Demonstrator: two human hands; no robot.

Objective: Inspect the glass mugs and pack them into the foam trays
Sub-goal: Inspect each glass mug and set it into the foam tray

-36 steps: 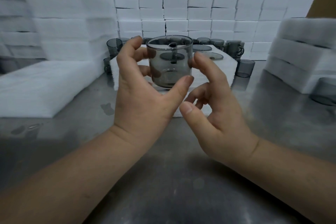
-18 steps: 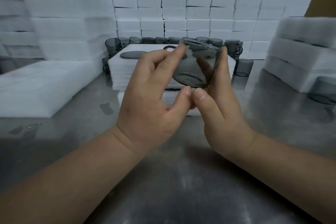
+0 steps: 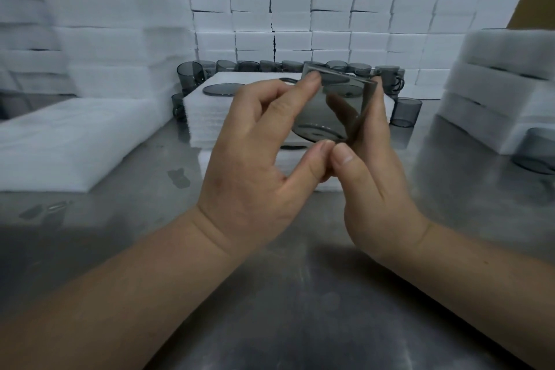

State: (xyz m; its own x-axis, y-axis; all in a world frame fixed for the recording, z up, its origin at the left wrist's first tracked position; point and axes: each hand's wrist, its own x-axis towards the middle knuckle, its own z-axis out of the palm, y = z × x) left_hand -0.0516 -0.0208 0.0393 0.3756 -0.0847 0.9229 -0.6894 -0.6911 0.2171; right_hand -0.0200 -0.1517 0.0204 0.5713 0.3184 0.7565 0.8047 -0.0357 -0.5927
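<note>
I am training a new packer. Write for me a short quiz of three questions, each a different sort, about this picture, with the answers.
1. True or false: the smoky glass mug stands on the steel table.
2. Which hands hold the mug? A) left only B) right only C) both
3. Fill in: the mug is tilted, so its ___ faces the camera.

Key
1. False: it is held up in the air, above the foam tray stack.
2. C: left hand and right hand both have a grip on it.
3. Base.
</note>
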